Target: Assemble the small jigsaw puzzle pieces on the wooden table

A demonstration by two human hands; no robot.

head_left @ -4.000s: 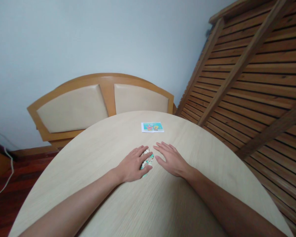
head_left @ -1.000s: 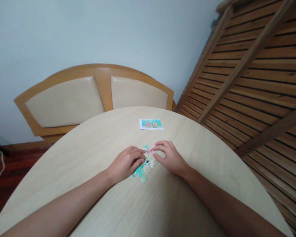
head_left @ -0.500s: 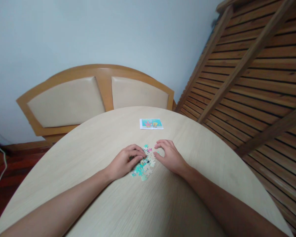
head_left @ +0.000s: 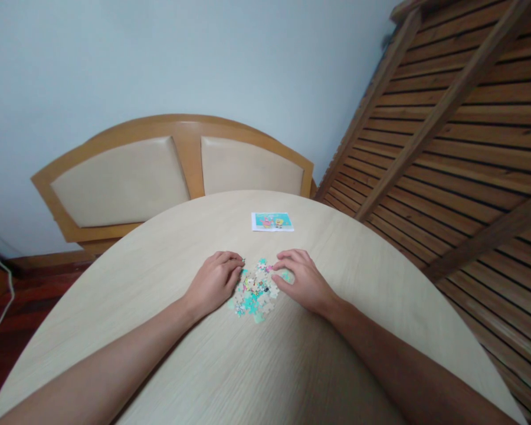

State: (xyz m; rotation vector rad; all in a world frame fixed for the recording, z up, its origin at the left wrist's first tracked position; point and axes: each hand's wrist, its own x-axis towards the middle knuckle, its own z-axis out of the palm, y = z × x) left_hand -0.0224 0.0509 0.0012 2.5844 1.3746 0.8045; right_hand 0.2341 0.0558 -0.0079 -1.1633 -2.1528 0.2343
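Note:
A loose heap of small jigsaw puzzle pieces (head_left: 252, 301), turquoise, pale and multicoloured, lies on the round wooden table. My left hand (head_left: 219, 278) rests at the heap's left edge, fingers loosely bent, with a small dark piece by the fingertips; I see nothing gripped in it. On the other side is my right hand (head_left: 301, 277), its thumb and fingers apart around a gap. Its fingertips are close to a pink piece (head_left: 269, 268) at the heap's upper right; whether they touch it I cannot tell. A turquoise piece partly shows behind the right thumb.
Beyond the heap lies a picture card (head_left: 272, 222) with a pink and a yellow cartoon figure on turquoise. The pale round table (head_left: 168, 366) ends in a curved edge. Behind it stands a padded wooden headboard (head_left: 188, 159); slatted wood panelling (head_left: 451, 153) leans at right.
My left hand has drawn back leftward from over the heap, uncovering more pieces in its middle. My right hand has shifted slightly left, toward the pink piece.

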